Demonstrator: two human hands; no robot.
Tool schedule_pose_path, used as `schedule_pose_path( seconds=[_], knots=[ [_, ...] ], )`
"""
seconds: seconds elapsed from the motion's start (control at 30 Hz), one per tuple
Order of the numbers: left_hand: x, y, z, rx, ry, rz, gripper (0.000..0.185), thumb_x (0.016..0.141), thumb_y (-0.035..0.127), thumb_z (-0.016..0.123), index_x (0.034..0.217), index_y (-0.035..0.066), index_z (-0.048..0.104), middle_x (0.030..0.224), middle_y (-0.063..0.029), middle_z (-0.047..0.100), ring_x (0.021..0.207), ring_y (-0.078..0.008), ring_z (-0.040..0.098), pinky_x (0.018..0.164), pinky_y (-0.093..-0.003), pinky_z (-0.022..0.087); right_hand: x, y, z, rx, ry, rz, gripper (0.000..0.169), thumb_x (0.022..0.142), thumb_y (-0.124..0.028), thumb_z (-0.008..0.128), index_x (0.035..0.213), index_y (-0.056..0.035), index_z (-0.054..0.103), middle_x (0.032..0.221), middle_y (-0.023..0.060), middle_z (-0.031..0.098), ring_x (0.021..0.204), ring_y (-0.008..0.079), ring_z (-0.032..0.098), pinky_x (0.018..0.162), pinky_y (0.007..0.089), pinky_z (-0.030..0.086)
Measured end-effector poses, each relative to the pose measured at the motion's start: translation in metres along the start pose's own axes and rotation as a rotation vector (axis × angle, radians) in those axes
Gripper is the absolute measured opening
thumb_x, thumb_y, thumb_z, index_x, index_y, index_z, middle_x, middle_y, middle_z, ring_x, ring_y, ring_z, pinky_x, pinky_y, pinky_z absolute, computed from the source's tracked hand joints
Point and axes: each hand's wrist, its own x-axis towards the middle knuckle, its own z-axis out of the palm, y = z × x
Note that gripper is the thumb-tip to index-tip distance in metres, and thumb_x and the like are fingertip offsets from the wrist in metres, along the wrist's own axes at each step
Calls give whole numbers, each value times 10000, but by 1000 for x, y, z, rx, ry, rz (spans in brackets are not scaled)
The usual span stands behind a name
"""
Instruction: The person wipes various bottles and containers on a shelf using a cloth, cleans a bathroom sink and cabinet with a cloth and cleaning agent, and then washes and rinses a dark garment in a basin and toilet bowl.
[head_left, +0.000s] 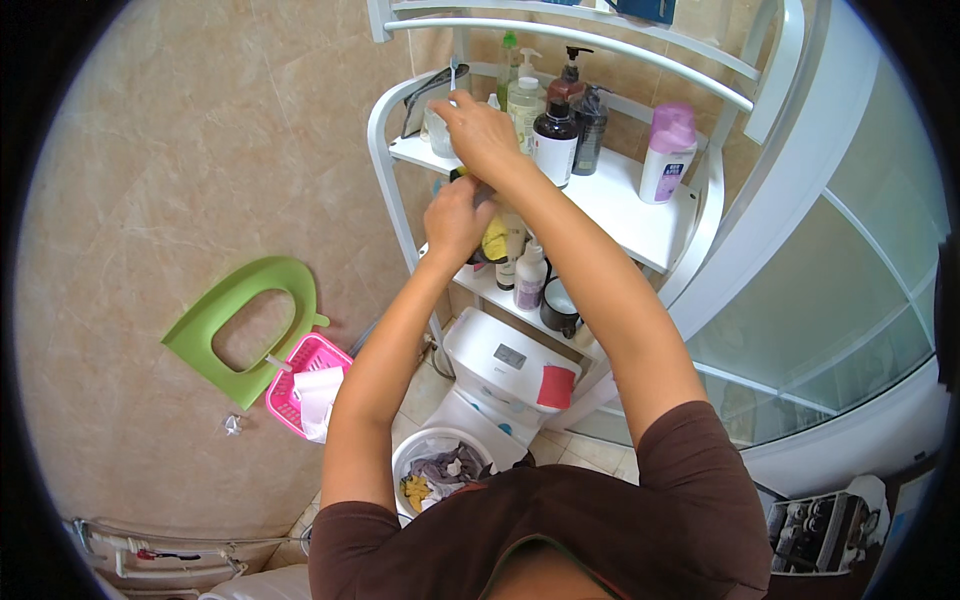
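My right hand reaches over the left end of the upper shelf, its fingers at the rim of a clear cup. A toothbrush stands upright at the cup. Lower down, my left hand is curled in front of the rack, just below the shelf's left front corner. A yellow cloth shows right beside it, partly covered by the hand. Whether the left fingers hold anything is hidden. A dark pouch leans behind the cup.
Pump bottles, including a black-topped bottle, and a purple-capped bottle stand on the upper shelf. Below are a white bottle and a dark mug. Beneath the rack is a toilet; a bin holds cloths.
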Motion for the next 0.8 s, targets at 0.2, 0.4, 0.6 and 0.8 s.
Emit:
schedule_pose_path(
  seconds=[0.2, 0.4, 0.6, 0.8],
  knots=[
    [-10, -55, -9, -203, 230, -323, 378, 775, 192, 636, 1110, 17, 624, 966, -183, 685, 886, -291, 665, 808, -368, 498, 20, 28, 42, -60, -194, 53, 245, 868, -85, 525, 1067, -107, 666, 1051, 155, 650, 929, 341, 661, 782, 447, 539],
    [-12, -99, -33, -195, 385, -314, 366, 763, 181, 650, 1077, -9, 640, 1010, -193, 663, 951, -289, 638, 853, -365, 478, 20, 36, 36, -191, -245, 152, 205, 862, -68, 538, 998, -71, 691, 994, 189, 668, 945, 356, 669, 780, 455, 551],
    [4, -89, -23, -182, 412, -293, 340, 745, 148, 642, 1063, 29, 666, 1113, -175, 630, 1028, -333, 597, 913, -396, 460, 8, 50, 19, -250, -241, 124, 181, 841, -67, 572, 971, -6, 684, 1033, 192, 648, 893, 337, 682, 766, 424, 564],
    [53, -70, -7, 17, 445, 80, 307, 782, 63, 599, 1079, 39, 671, 1132, -160, 636, 1054, -364, 580, 930, -426, 451, -19, 20, -2, -66, 27, 104, 201, 836, -63, 551, 1014, -25, 636, 1127, 202, 578, 853, 353, 668, 710, 439, 562]
  ],
)
